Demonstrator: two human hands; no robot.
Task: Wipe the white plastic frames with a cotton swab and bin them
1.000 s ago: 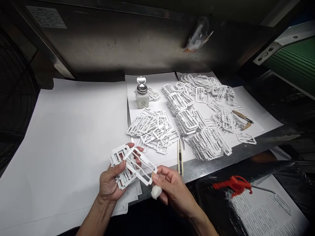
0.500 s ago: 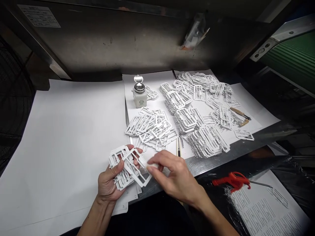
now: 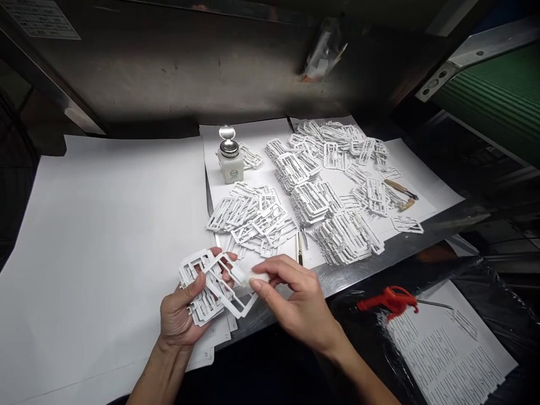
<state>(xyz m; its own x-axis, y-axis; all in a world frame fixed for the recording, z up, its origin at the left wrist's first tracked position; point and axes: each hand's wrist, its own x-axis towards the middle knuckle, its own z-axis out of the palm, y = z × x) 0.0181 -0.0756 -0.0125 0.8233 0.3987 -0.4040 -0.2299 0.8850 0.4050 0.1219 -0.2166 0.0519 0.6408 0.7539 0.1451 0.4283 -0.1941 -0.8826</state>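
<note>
Left hand: palm up, clamped on a stack of white plastic frames over the table edge | right hand: now palm down, fingers pinched on a white swab brought against the top frame, suggesting wiping | beyond: frame piles, dispenser bottle.
</note>
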